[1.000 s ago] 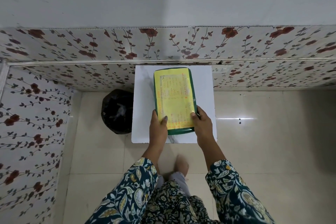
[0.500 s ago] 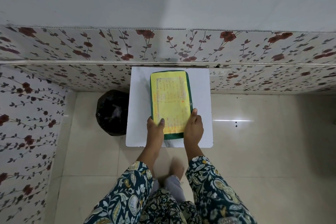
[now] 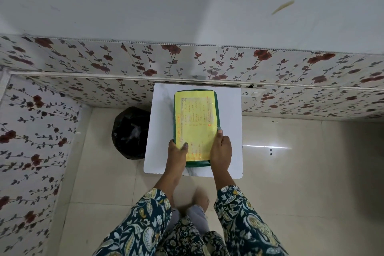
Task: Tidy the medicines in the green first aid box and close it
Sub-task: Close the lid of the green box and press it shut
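The green first aid box [image 3: 195, 124] lies shut on a small white table [image 3: 228, 131], its lid covered by a yellow printed label. My left hand [image 3: 176, 156] grips the box's near left corner, with the thumb on top of the label. My right hand [image 3: 221, 149] holds the near right edge, fingers wrapped along the side. No medicines show; the inside of the box is hidden by the lid.
A black bin bag [image 3: 129, 133] stands on the floor just left of the table. Walls with a floral pattern close in behind and on the left. Pale floor tiles [image 3: 291, 172] stretch to the right. A wall socket [image 3: 252, 93] sits behind the table's right corner.
Both hands have stayed on the near end of the box. The right hand has shifted a little along the right edge, and the view has drifted slightly.
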